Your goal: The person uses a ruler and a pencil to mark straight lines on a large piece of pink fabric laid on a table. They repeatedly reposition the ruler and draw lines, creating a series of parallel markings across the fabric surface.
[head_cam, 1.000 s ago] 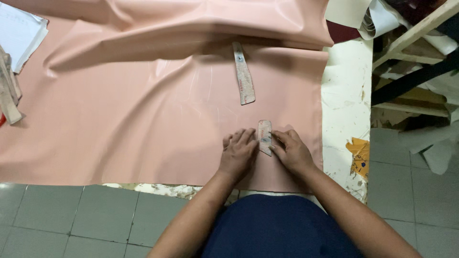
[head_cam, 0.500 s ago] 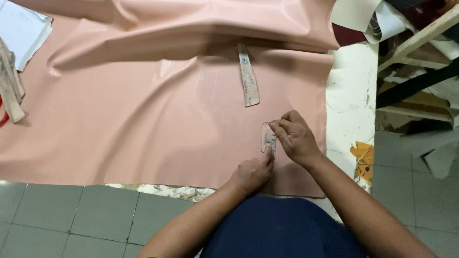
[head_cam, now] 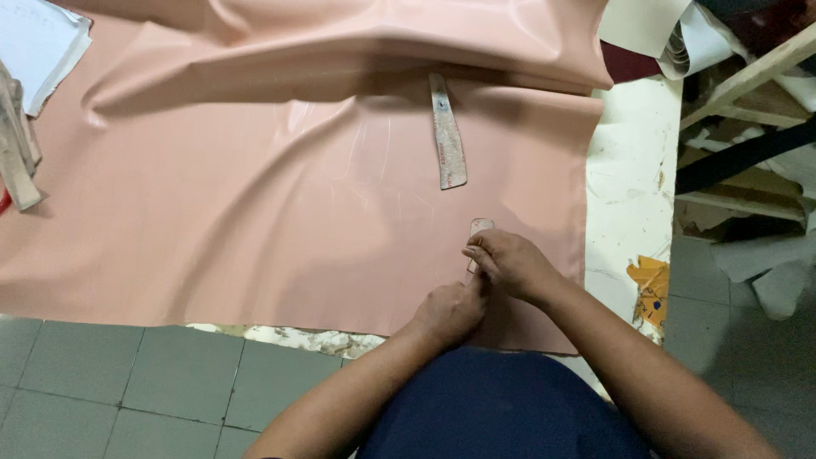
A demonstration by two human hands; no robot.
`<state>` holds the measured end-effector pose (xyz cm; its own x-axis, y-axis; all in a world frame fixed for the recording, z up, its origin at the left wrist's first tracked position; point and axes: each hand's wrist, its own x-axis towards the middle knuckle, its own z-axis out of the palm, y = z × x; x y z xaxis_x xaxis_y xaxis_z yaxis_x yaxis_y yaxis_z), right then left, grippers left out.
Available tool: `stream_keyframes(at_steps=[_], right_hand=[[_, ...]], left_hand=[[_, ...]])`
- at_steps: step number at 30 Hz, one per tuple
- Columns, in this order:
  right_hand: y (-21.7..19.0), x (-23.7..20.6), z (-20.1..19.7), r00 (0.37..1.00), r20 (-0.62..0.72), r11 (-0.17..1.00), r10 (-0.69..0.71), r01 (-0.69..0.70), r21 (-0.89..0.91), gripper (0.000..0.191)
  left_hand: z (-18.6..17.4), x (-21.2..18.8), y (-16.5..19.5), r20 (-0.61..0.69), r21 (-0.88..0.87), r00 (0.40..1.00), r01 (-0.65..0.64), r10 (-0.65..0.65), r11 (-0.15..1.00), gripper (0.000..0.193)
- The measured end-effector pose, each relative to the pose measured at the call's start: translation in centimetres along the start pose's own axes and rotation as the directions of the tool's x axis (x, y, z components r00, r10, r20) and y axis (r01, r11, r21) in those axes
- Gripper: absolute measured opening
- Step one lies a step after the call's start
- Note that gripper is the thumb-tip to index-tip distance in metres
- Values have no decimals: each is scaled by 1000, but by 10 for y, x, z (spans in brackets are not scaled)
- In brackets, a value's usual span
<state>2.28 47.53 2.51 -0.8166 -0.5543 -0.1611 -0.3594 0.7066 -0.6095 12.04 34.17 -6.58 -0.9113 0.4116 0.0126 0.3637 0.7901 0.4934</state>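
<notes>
Here, right hand (head_cam: 508, 263) pressing small template (head_cam: 478, 231), pink sheet (head_cam: 255, 221)

**Around the work area**

A long, narrow, worn template strip (head_cam: 447, 132) lies at a slight tilt near the top centre. White paper sheets (head_cam: 38, 47) sit at the upper left, with pale wooden strips (head_cam: 17, 157) just below them. The white, stained bench (head_cam: 629, 170) shows bare at the right. Wooden slats (head_cam: 748, 72) and pale scraps (head_cam: 765, 263) clutter the far right. Grey floor tiles (head_cam: 110, 382) fill the lower left.
</notes>
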Motion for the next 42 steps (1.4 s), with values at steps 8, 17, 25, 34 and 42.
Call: stream_keyframes(at_steps=[8, 17, 25, 34, 42], right_hand=[[10, 19, -12, 958, -238, 987, -160, 157, -33, 17], [17, 20, -13, 943, -293, 988, -155, 148, -45, 14], [18, 19, -13, 932, -335, 990, -137, 123, -65, 14], [23, -7, -22, 935, -348, 996, -67, 42, -80, 18], [19, -30, -15, 951, -308, 999, -11, 27, 47, 20]], left_hand=[[-20, 1, 9, -73, 69, 995, -59, 64, 996, 37], [-34, 0, 16, -215, 411, 949, -125, 229, 903, 38], [-39, 0, 18, -184, 378, 961, -124, 205, 918, 35], [-44, -2, 19, -224, 335, 958, -98, 180, 937, 35], [-41, -1, 17, -234, 333, 954, -100, 185, 938, 35]])
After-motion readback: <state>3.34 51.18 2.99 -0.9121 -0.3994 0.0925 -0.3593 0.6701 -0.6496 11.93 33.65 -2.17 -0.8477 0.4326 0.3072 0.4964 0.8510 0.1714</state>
